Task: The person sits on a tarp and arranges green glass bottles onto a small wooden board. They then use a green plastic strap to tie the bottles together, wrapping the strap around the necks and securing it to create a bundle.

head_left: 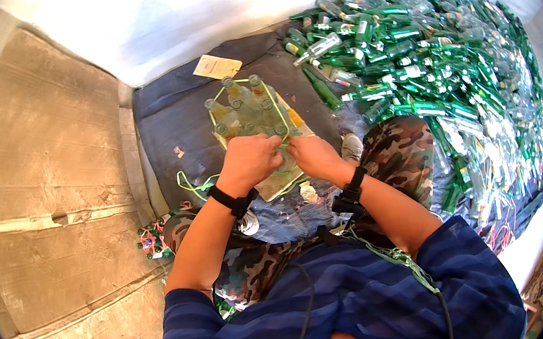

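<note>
Several clear glass bottles point(246, 109) stand upright in a tight cluster in front of me. A light green string point(272, 97) runs around the cluster near the bottle necks. At the near side of the cluster, my left hand point(256, 158) is closed in a pinch on the string. Right beside it, my right hand point(313, 155) also pinches the string, its fingertips almost meeting the left ones. Both hands hide part of the nearest bottles. A loose end of green string point(195, 185) curls on the ground left of my left wrist. Flat cardboard point(275, 185) lies under the bottles.
A large heap of green and clear bottles point(422, 60) fills the right side. Brown cardboard sheets point(50, 157) cover the left. A tied bundle of green bottles point(152, 241) sits by my left knee. More green strings point(400, 259) hang over my lap; a cardboard piece point(217, 66) lies beyond.
</note>
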Demonstrator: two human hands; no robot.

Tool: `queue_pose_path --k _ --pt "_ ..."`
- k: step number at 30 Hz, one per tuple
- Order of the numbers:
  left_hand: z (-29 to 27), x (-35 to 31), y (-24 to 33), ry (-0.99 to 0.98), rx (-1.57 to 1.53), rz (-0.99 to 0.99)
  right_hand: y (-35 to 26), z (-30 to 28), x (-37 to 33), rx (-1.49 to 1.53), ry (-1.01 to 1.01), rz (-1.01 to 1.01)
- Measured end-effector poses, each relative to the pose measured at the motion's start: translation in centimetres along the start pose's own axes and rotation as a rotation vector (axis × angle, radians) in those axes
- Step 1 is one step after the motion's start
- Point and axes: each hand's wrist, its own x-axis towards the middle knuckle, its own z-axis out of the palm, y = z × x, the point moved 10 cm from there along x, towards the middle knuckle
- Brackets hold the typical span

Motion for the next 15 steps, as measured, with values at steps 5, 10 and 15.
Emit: queue_pose_path --k 5,10,15 --pt "0.0 0.1 -0.4 -0.042 -0.012 -0.024 -0.1 -0.7 -0.1 -0.01 -0.032 -0.027" --pt "0.1 0.4 -1.2 -0.114 -0.091 -0.056 -0.1 -0.2 -0.1 0.02 -0.057 -0.075" --pt "-0.3 0.6 -1.7 -0.139 -0.132 -0.071 0.1 0.0 0.0 0.075 -0.038 -0.097"
